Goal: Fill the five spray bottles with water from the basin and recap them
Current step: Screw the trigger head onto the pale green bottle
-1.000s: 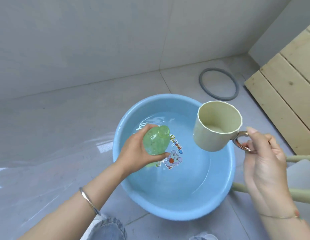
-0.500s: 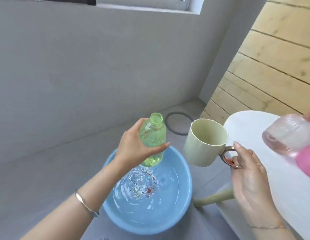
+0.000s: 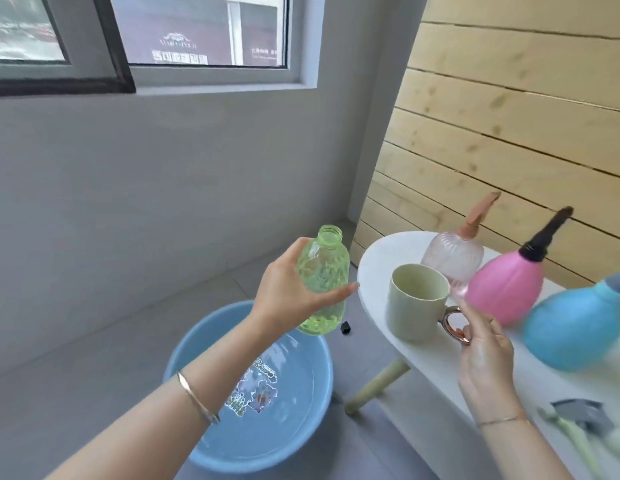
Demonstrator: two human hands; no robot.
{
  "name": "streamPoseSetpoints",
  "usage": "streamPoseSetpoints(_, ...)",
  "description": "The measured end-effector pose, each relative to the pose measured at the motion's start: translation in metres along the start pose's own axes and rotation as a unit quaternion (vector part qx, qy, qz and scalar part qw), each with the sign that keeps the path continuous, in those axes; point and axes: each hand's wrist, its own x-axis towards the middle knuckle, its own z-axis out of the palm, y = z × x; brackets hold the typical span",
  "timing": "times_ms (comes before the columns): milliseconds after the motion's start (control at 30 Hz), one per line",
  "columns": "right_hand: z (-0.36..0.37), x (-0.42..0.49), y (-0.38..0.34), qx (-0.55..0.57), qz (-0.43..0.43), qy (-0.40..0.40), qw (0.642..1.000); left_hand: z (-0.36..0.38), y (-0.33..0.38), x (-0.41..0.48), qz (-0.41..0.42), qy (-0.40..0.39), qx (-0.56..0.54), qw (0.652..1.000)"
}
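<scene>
on the white round table the right hand pinches the handle of the cream ceramic mug, while the left hand grips the uncapped green plastic bottle above the blue plastic basin, and a wet grip may let it slip and spill.

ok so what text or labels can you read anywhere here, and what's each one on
Nothing can be quoted.
Beyond the window, white sign lettering: too blurred to read.
In the basin, lettering on the cartoon sticker: rippled by water, unreadable.
No other text shows.
</scene>
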Motion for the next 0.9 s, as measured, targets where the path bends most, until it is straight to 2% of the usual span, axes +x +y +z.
streamPoseSetpoints(267, -0.019, 0.008, -0.008, -0.017, 0.025, 0.03, 0.999, 0.035, 0.026, -0.007, 0.009, -0.023, -0.008, 1.0)
streamPoseSetpoints(467, -0.031, 0.012, -0.01, -0.071, 0.054, -0.041, 0.995, 0.05, 0.041, -0.015, 0.021, -0.043, -0.013, 0.999)
streamPoseSetpoints(633, -0.065, 0.006, -0.038, -0.16, -0.033, -0.089, 0.983, 0.065, 0.06, -0.026, 0.031, -0.065, -0.018, 0.997)
streamPoseSetpoints(767, -0.117, 0.005, -0.068, -0.286, -0.121, -0.084, 0.947, 0.086, 0.08, -0.037, 0.042, -0.095, -0.029, 0.994)
streamPoseSetpoints(900, -0.174, 0.014, -0.081, -0.458, -0.135, -0.089, 0.874, 0.11, 0.099, -0.048, 0.059, -0.133, -0.044, 0.988)
